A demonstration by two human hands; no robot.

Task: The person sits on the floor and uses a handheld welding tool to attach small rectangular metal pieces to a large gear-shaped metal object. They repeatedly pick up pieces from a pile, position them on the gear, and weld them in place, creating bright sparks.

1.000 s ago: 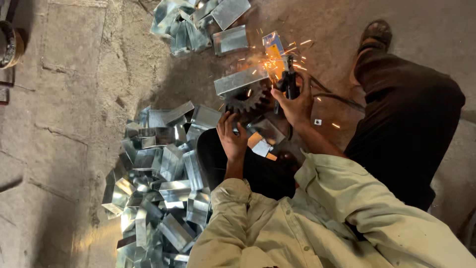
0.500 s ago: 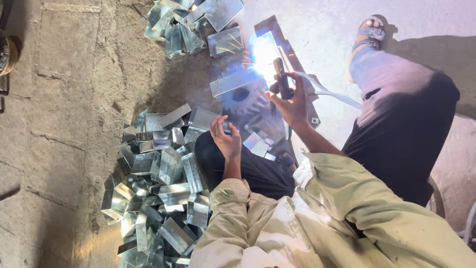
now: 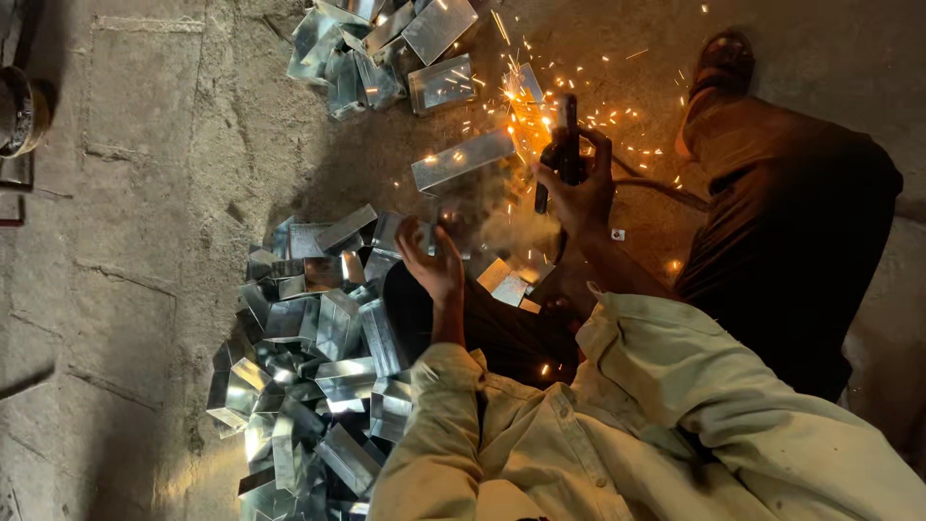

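The right hand [image 3: 579,198] has its fingers closed around a dark welding electrode holder [image 3: 564,145], throwing orange sparks [image 3: 526,101] just beside a shiny folded sheet-metal piece [image 3: 463,159] on the concrete floor [image 3: 145,193]. The left hand [image 3: 434,265], fingers loosely curled and holding nothing, rests near a heap of similar metal pieces [image 3: 309,357].

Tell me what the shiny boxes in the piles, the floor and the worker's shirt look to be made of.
Shiny boxes: thin sheet metal, likely galvanised steel; bright, mirror-like glints and crisp folded edges.
Floor: rough concrete or stone slabs; dull grey, gritty, with joint lines.
Shirt: woven cloth, perhaps cotton; pale, matte, creased, with buttons and stitched seams.
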